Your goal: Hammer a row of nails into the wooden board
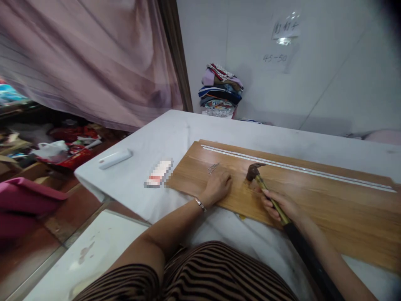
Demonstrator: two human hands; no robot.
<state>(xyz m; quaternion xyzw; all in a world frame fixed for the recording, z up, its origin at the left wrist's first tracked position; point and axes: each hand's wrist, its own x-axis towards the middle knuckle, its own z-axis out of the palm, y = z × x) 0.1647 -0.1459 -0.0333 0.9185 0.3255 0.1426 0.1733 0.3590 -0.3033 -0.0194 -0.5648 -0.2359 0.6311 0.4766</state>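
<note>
A wide wood-grain board [328, 205] lies on the white-covered table. My right hand [282, 202] grips a hammer [252, 171] by its handle, which is yellowish near the head and black toward the end. The dark hammer head is just above the board, and its reflection shows beneath. My left hand [218, 186] rests on the board to the left of the hammer head, its fingers curled down; anything between them is hidden. Just beyond it lies a small group of nails [213, 168]. Two thin white strips [291, 167] run along the board's far side.
The white table [150, 146] carries a white cylindrical object [115, 159] and a blurred-out phone-like item [159, 173] left of the board. Folded clothes [221, 90] are stacked by the wall. A pink curtain [119, 54] hangs at left, above floor clutter. A pale surface [103, 238] stands lower left.
</note>
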